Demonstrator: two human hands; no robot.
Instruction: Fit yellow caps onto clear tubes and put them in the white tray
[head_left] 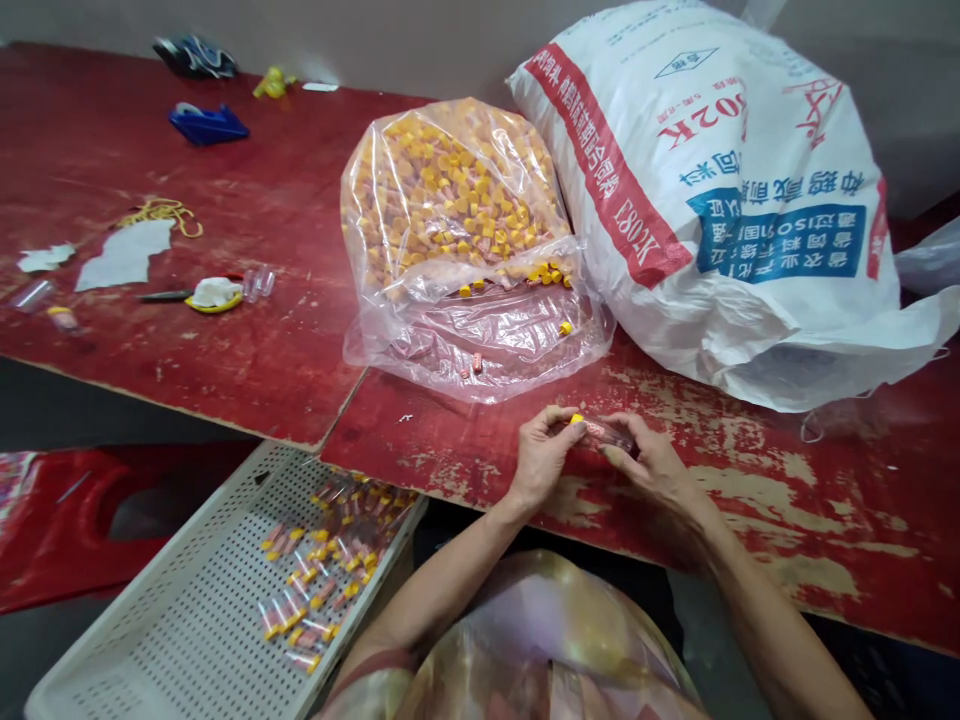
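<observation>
Above the table's front edge, both hands meet around a small see-through tube [600, 432] with a yellow cap and pink printing. My left hand [541, 455] pinches its yellow-capped end between thumb and fingertips. At the other end, my right hand [658, 465] has thumb and fingers closed on the transparent part. The tube lies almost level, tilted slightly down to the right. Just beyond the hands rests a see-through plastic bag [480, 345] full of yellow-capped pink pieces, a few loose near its mouth.
Against the wall leans a big white woven sack [750, 130]. A white perforated crate [187, 590] at lower left holds many yellow-capped tubes. Scissors [165, 296], a blue tape dispenser [208, 123] and paper scraps [126, 253] lie on the red table [247, 360]. A red stool [90, 530] stands below.
</observation>
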